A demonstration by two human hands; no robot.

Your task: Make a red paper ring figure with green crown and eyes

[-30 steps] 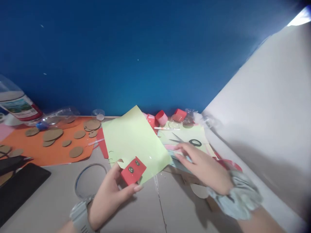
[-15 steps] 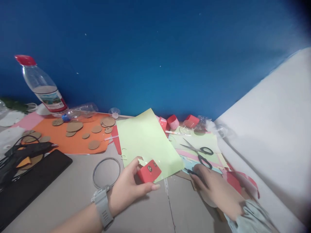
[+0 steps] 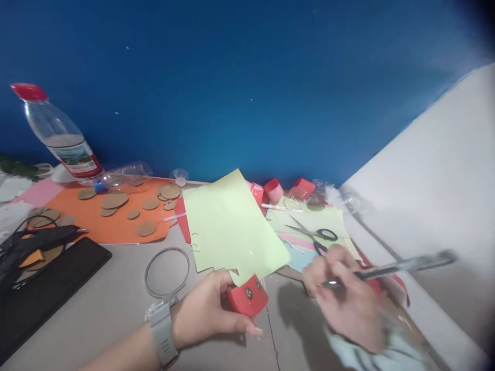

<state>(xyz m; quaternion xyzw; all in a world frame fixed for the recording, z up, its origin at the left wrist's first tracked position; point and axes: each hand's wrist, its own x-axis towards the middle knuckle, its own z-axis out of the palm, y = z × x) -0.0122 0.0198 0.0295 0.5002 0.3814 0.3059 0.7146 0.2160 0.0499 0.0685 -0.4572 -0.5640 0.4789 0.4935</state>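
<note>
**Finding: piece formed and fitted, tool not yet applied**

A plain blue wall [image 3: 251,77] stands behind a grey tabletop [image 3: 127,309]. On this lie an orange paper sheet [image 3: 116,229] bearing brown discs and a pale green paper sheet [image 3: 232,221], notched at its near edge.

Left hand [image 3: 211,312]: partly curled, thumb below and fingers behind, gripping the work. Whether it also pinches the green sheet cannot be determined.

Right hand [image 3: 346,299]: fingers closed around a slim, dark-and-grey, pen-like tool [image 3: 406,264], blurred, exact kind unconfirmed.

Black-handled metal scissors [image 3: 309,233] lie beyond it, parted and unheld.

The red, curved, box-like piece [image 3: 242,301] is in the left hand's grip, near the green sheet's corner.

Two dark, shiny round fittings [image 3: 249,293] sit on its face. Shaping and fitting appear done; any work with the tool appears outstanding, since it is apart from the piece.
</note>
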